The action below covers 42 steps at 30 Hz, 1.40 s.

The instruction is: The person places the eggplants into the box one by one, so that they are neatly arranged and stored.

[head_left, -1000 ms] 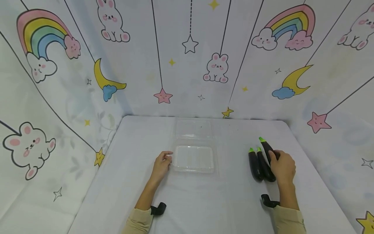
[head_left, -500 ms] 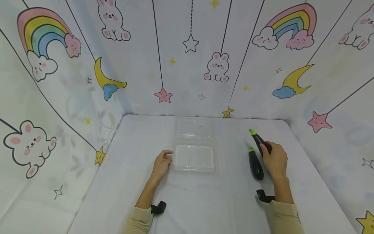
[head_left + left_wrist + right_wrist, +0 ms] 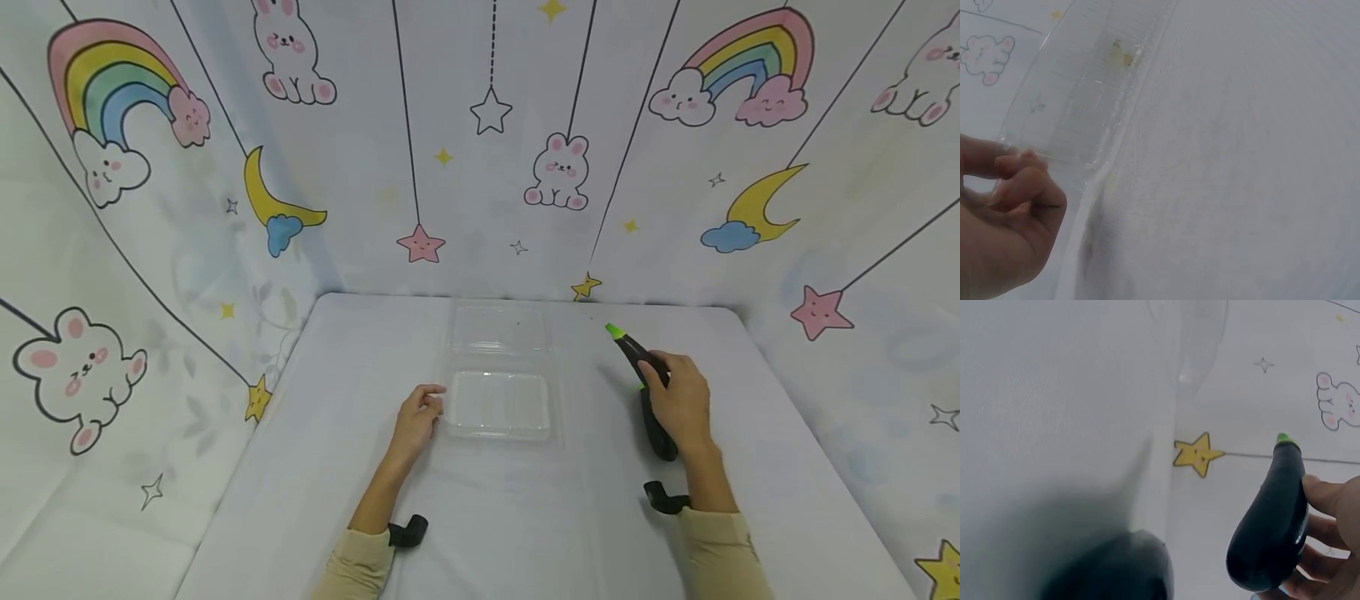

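A transparent plastic box lies on the white table, its lid folded back behind it. My left hand pinches the box's left edge, fingertips at the rim in the left wrist view. Above the table on the right, my right hand grips a dark eggplant between thumb and fingers, its green stem end pointing away and leftward. Another eggplant lies beneath, partly hidden by this hand. In the right wrist view, the held eggplant hangs tilted; whether another is behind it, I cannot tell.
A white cloth covers the table. Cloth walls printed with rainbows, rabbits and stars rise at the back and both sides. Black mounts sit at each wrist.
My right hand has lifted the eggplant and carried it leftward. The middle eggplant has gone from its place on the table; I cannot see where it is. My left hand has stayed at the box.
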Each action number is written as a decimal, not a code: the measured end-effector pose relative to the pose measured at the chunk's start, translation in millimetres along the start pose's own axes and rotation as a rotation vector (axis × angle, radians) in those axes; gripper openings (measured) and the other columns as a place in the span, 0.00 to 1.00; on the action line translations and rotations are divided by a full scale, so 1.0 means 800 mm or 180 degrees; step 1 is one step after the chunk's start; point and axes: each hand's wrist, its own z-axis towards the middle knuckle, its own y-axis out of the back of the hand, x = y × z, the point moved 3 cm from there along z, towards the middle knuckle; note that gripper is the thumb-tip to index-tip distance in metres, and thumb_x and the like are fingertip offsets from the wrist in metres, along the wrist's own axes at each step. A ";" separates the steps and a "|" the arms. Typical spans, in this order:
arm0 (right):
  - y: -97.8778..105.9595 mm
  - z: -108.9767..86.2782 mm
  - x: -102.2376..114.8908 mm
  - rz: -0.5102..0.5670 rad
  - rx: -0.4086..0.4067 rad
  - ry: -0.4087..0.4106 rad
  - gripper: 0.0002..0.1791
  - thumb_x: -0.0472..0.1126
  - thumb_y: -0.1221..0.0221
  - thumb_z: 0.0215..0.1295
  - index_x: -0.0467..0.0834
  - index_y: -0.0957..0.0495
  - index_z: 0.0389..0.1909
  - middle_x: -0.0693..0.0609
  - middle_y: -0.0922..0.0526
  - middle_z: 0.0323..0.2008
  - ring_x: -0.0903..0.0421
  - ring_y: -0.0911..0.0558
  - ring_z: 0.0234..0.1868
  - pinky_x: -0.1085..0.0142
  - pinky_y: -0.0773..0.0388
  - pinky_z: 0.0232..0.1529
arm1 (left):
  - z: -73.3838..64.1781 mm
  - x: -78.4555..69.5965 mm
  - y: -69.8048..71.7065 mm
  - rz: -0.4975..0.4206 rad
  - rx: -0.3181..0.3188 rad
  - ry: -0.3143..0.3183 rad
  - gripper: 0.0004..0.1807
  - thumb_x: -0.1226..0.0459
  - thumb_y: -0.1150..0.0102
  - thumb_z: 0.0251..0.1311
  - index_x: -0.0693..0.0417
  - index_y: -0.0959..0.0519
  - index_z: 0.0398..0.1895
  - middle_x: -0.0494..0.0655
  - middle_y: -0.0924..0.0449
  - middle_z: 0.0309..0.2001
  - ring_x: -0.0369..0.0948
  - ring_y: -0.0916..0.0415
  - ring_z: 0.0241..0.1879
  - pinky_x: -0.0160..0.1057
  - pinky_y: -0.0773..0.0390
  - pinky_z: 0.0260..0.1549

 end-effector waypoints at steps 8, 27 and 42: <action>-0.011 0.005 0.019 0.0042 0.0049 0.0143 0.24 0.50 0.39 0.77 0.36 0.20 0.62 0.33 0.20 0.56 0.33 0.21 0.58 0.36 0.25 0.53 | 0.001 0.002 -0.001 -0.0011 0.0025 0.0033 0.16 0.68 0.50 0.76 0.64 0.24 0.62 0.48 0.27 0.34 0.36 0.34 0.23 0.30 0.34 0.19; -0.022 0.011 0.048 0.0192 0.0106 0.0429 0.22 0.46 0.36 0.75 0.36 0.19 0.61 0.36 0.19 0.56 0.36 0.20 0.57 0.38 0.24 0.54 | -0.001 -0.005 -0.002 -0.0029 0.0053 0.0112 0.18 0.69 0.52 0.78 0.68 0.27 0.65 0.57 0.26 0.38 0.37 0.36 0.24 0.29 0.36 0.19; -0.034 0.007 0.065 0.0192 0.0180 0.0638 0.21 0.43 0.34 0.73 0.38 0.19 0.61 0.39 0.19 0.56 0.39 0.21 0.58 0.40 0.24 0.55 | -0.007 -0.016 0.001 -0.0047 0.0147 0.0098 0.19 0.72 0.55 0.76 0.70 0.28 0.65 0.65 0.26 0.41 0.36 0.36 0.23 0.28 0.36 0.19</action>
